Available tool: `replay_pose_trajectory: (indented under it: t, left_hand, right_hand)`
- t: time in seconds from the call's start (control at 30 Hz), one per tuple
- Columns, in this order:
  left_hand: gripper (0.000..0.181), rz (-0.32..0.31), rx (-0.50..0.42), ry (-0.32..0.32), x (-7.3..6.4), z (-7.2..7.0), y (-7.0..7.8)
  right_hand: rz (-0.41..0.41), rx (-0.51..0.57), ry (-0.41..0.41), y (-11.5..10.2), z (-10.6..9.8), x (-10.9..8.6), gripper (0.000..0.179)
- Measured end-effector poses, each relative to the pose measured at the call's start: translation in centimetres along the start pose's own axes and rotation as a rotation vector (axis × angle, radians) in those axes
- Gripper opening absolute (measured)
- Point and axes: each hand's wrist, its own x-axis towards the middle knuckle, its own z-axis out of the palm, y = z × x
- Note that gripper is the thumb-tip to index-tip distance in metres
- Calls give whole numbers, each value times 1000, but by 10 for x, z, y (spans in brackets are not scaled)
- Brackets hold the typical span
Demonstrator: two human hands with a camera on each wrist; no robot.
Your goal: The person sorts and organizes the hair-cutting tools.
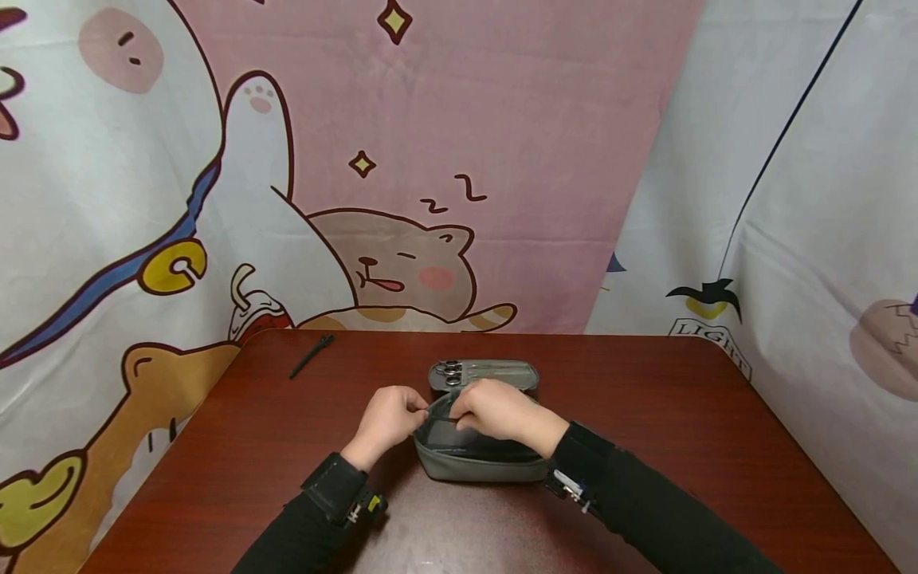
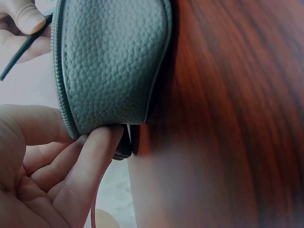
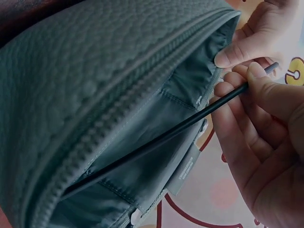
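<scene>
A grey-green zip pouch [image 1: 484, 469] in pebbled leather stands unzipped on the table, its dark lining [image 3: 156, 121] showing. My left hand [image 1: 388, 420] pinches the pouch's rim at its left end, thumb on the inner side in the right wrist view. Over the pouch's mouth is my right hand [image 1: 497, 412]. Between its thumb and fingers it pinches a thin dark rod [image 3: 161, 137], which slants across the opening with its far end down inside the pouch. What the rod belongs to cannot be told.
Just behind the pouch lies a grey case [image 1: 500, 371] with metal tools, some with finger loops. A slim black item [image 1: 311, 356] lies at the back left of the brown table [image 1: 645, 399]. A printed cloth [image 1: 545, 159] hangs behind.
</scene>
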Motion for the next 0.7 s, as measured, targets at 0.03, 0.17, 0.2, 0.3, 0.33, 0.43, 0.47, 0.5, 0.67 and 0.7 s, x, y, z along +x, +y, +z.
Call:
replay_pose_trajectory:
  t: [0.03, 0.17, 0.2, 0.3, 0.33, 0.43, 0.47, 0.5, 0.67, 0.7]
  left_hand:
    - [7, 4, 0, 2, 0, 0, 0]
    - [6, 11, 2, 6, 0, 1, -1]
    - [6, 12, 3, 8, 0, 0, -1]
    - [6, 7, 3, 5, 0, 0, -1]
    - [6, 7, 4, 5, 0, 0, -1]
    - [6, 3, 10, 4, 0, 0, -1]
    - [7, 4, 16, 4, 0, 0, 0]
    - [7, 6, 22, 5, 0, 0, 0]
    - [8, 19, 56, 4, 0, -1, 2]
    - [8, 20, 60, 4, 0, -1, 2]
  right_hand:
    - [1, -4, -4, 0, 1, 1, 10]
    - [2, -22, -15, -2, 3, 5, 6]
    - [2, -23, -18, -3, 3, 6, 6]
    - [7, -37, -24, -4, 5, 7, 6]
    - [9, -38, -25, -4, 5, 8, 6]
    - [19, -26, -27, -4, 6, 9, 6]
    - [24, -21, -28, -4, 7, 9, 6]
    - [29, -17, -30, -4, 7, 9, 6]
    - [56, -20, -43, -4, 10, 12, 4]
    - [60, -24, -45, -4, 11, 12, 4]
